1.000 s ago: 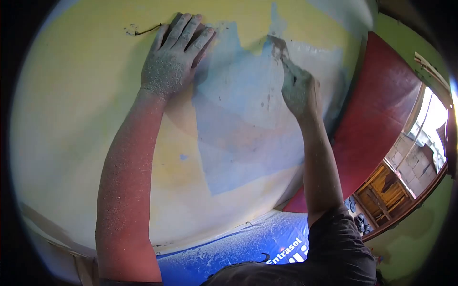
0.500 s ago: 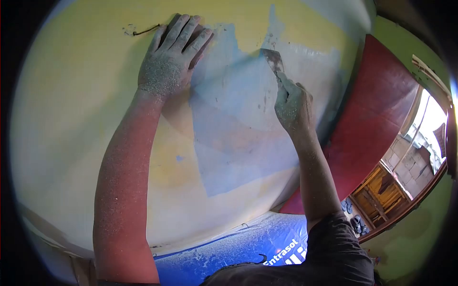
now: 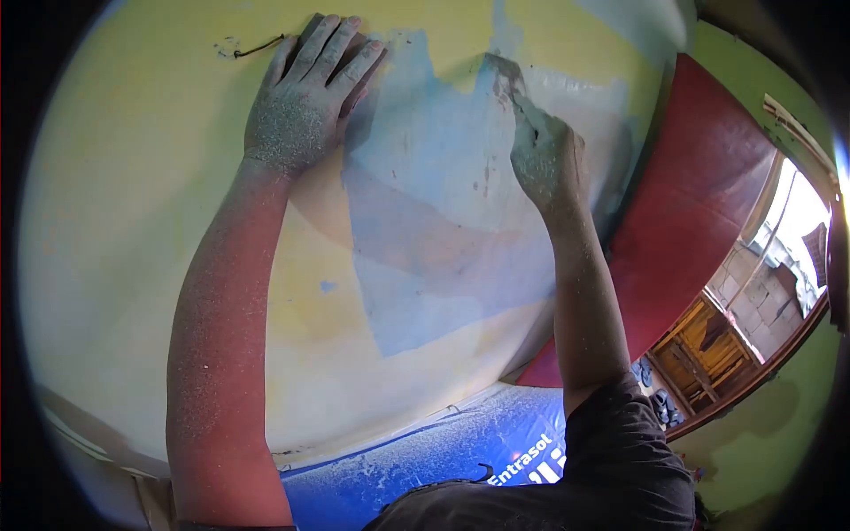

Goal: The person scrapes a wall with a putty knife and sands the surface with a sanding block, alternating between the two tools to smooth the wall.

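Note:
My right hand (image 3: pixel 546 157) grips a scraper (image 3: pixel 506 78), with its flat blade lying against the painted wall (image 3: pixel 425 265). The handle is mostly hidden in my closed fingers. Around the blade, yellow paint borders a bare pale-blue and whitish patch. To the left, my left hand (image 3: pixel 305 115) rests on the yellow part of the wall with its fingers stretched out. A dark area shows beneath and between those fingers. Pale dust coats both hands and forearms.
A short dark wire (image 3: pixel 258 48) sticks out of the wall left of my left hand. Below lies a blue printed sheet (image 3: pixel 398 478) dusted with powder. At right stand a dark red panel (image 3: pixel 686 203) and an opening with a wooden door (image 3: pixel 704 354); shoes (image 3: pixel 662 409) lie nearby.
The scraper and my right hand have moved upward along the wall, its blade now at the yellow paint's edge. My left hand stays on the wall; the view has shifted slightly.

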### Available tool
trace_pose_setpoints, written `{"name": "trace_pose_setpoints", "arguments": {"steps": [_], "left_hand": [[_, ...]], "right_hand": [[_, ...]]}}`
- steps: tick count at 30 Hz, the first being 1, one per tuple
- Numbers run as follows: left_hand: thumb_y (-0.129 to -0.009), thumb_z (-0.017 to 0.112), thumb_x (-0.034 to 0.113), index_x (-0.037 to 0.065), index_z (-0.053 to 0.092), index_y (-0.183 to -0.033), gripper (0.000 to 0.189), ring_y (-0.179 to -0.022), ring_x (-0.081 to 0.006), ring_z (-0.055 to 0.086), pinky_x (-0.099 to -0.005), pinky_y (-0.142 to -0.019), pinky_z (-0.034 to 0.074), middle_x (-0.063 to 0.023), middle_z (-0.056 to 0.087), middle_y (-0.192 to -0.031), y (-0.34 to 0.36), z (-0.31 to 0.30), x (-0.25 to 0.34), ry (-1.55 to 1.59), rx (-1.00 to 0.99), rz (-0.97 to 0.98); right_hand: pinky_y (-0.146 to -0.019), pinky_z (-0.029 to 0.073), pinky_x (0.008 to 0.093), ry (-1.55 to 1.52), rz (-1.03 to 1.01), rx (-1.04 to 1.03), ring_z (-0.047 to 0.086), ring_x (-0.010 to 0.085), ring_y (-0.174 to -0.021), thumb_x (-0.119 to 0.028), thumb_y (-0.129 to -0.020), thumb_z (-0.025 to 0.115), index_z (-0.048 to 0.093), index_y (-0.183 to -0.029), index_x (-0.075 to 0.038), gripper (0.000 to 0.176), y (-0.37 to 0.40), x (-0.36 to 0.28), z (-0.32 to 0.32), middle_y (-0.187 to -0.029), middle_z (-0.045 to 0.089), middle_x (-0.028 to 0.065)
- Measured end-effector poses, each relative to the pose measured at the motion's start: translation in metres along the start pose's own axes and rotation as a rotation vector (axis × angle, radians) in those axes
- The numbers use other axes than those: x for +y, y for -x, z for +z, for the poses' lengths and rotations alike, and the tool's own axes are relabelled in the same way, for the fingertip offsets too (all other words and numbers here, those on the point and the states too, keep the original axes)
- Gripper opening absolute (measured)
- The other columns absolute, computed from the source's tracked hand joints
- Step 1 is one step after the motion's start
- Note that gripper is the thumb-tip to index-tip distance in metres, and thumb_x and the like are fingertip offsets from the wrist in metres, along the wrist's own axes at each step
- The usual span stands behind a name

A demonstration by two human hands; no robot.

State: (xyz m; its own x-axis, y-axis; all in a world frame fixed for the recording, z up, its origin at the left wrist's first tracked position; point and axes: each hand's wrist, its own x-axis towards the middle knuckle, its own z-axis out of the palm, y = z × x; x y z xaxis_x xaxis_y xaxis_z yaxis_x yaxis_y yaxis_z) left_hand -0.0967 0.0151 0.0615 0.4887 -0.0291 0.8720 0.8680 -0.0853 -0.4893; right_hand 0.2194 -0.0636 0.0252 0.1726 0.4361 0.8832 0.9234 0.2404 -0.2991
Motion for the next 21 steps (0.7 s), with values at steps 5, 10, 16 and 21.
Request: {"name": "trace_pose_setpoints", "arguments": {"steps": [5,10,16,21], "left_hand": [[-0.114,0.060,0.042,0.039,0.054,-0.167,0.054,-0.166,-0.0224,0.041,-0.0544,-0.137,0.032,0.0020,0.047,-0.178,-0.002,0.000,-0.002,-0.016,-0.016,-0.009],[-0.112,0.065,0.036,0.037,0.052,-0.170,0.059,-0.167,-0.0246,0.039,-0.0551,-0.135,0.034,0.0013,0.044,-0.180,0.000,0.001,-0.001,0.010,-0.019,0.001],[-0.113,0.064,0.038,0.038,0.052,-0.170,0.058,-0.167,-0.0240,0.039,-0.0545,-0.135,0.035,0.0021,0.044,-0.179,-0.001,-0.003,-0.001,-0.008,-0.015,0.002],[-0.112,0.067,0.035,0.038,0.051,-0.170,0.060,-0.167,-0.0237,0.040,-0.0544,-0.136,0.035,0.0024,0.045,-0.179,-0.004,-0.007,0.001,-0.047,-0.060,0.008]], "right_hand": [[-0.092,0.060,0.0604,-0.027,-0.057,0.004,0.075,0.0533,-0.105,-0.020,-0.107,0.058,0.079,-0.141,-0.018,0.040,0.012,0.015,0.007,-0.110,0.077,0.0307],[-0.092,0.060,0.0590,-0.065,0.045,-0.037,0.075,0.0528,-0.108,-0.022,-0.109,0.058,0.079,-0.142,-0.018,0.039,0.000,0.003,-0.004,-0.110,0.076,0.0314],[-0.092,0.060,0.0578,-0.103,0.024,-0.022,0.075,0.0520,-0.108,-0.022,-0.110,0.058,0.079,-0.142,-0.018,0.039,0.006,0.007,0.002,-0.111,0.077,0.0313],[-0.093,0.060,0.0579,-0.067,-0.026,0.033,0.075,0.0521,-0.104,-0.024,-0.110,0.060,0.079,-0.142,-0.017,0.037,0.009,0.012,0.009,-0.107,0.077,0.0312]]}}
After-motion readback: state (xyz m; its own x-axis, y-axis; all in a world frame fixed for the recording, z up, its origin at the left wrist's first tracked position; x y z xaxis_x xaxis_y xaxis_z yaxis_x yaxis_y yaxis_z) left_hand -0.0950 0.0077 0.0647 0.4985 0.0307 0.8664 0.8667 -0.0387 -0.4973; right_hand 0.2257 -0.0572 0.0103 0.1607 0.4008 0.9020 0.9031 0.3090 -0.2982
